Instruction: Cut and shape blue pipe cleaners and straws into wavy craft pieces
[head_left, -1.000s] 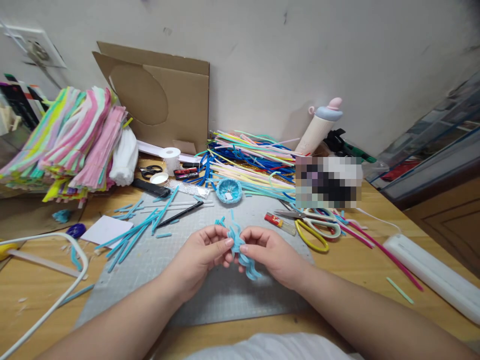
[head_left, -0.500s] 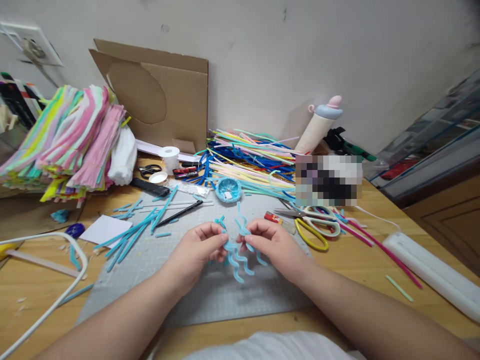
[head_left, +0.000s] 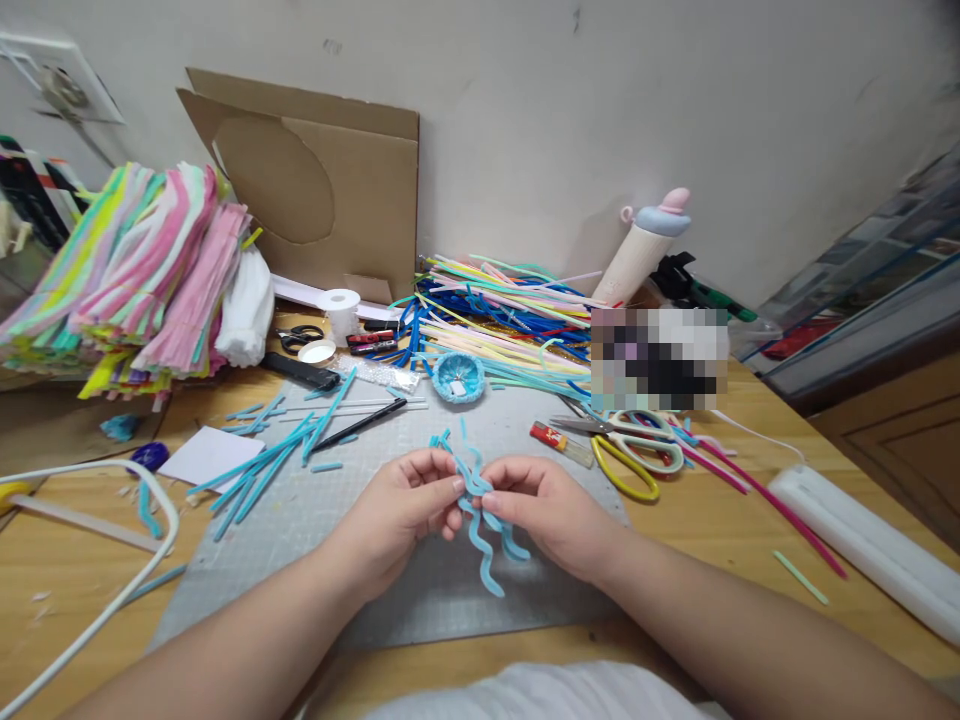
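Observation:
Wavy light-blue pipe cleaners [head_left: 486, 562] are pinched between my two hands, above the grey cutting mat [head_left: 420, 610]. My left hand [head_left: 416, 500] is closed on their left side, thumb against the fingers. Close beside it, my right hand [head_left: 540, 505] grips the same bunch from the right. Curly ends hang below the fingers and one strand sticks up between them; where the strands join is partly hidden by my fingertips. Just beyond my hands sits a small round blue fuzzy bowl shape [head_left: 459, 380] with a white bit inside.
Cut blue pipe cleaners [head_left: 262, 470] and a black pen [head_left: 360, 425] lie left of my hands. A red lighter [head_left: 549, 436] and scissors [head_left: 626, 455] are at right. Behind lie a heap of coloured pipe cleaners [head_left: 502, 310] and a leaning cardboard sheet [head_left: 360, 190].
My hands have come closer together, bringing the wavy blue strands into one bunch. The hanging ends have shifted, and one dangles lower. Things on the table stay put.

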